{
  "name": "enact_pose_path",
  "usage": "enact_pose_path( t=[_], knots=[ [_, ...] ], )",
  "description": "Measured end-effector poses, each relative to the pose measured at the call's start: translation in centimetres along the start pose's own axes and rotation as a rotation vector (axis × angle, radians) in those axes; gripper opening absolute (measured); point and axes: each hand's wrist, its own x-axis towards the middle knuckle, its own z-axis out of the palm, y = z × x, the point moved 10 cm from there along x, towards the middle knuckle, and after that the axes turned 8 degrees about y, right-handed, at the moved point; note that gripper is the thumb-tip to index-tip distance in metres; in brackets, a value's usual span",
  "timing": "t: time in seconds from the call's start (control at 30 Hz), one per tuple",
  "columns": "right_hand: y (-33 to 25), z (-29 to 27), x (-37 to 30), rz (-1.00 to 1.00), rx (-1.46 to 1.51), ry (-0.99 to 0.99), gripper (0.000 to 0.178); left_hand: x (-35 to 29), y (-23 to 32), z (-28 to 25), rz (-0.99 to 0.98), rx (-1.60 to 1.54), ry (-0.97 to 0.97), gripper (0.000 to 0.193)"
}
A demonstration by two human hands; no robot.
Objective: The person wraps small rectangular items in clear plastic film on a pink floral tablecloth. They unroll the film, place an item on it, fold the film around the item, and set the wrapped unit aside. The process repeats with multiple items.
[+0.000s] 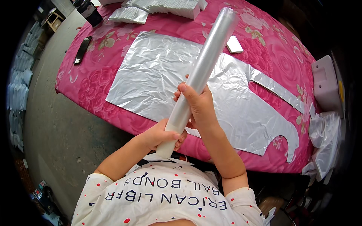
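A long roll of translucent silvery plastic film (205,62) is held up on a slant over the table's near edge, its upper end pointing away to the right. My left hand (164,136) is wrapped round its lower end. Higher up, my right hand (198,101) grips it with the thumb along the front. Beneath the roll lies a flat, wrinkled sheet of silvery plastic (147,75), spread across the table. On its right side the sheet has strap-like cut-out parts (277,90) and a curved notch.
The table has a pink floral cloth (98,81). At the back stand stacks of folded silvery packets (162,9) and a dark cup (88,13). A black phone-like object (82,49) lies left, a small white box (234,44) behind the sheet. To the right are a white bin (326,83) and plastic bags (324,139).
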Motion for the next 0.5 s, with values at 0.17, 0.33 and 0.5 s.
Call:
enact_pose_path(
  t=[0.17, 0.33, 0.5],
  knots=[
    [-0.3, 0.4, -1.0, 0.044, -0.088, -0.035, 0.059, 0.2, 0.2, 0.4, 0.02, 0.007, -0.045, 0.055],
    [-0.8, -0.7, -0.9, 0.047, -0.089, 0.02, 0.057, 1.0, 1.0, 0.3, 0.084, 0.166, 0.017, 0.054],
    [1.3, -2.6, -0.6, -0.121, -0.17, 0.074, 0.057, 1.9, 3.1, -2.6, 0.398, 0.379, 0.345, 0.044]
  ],
)
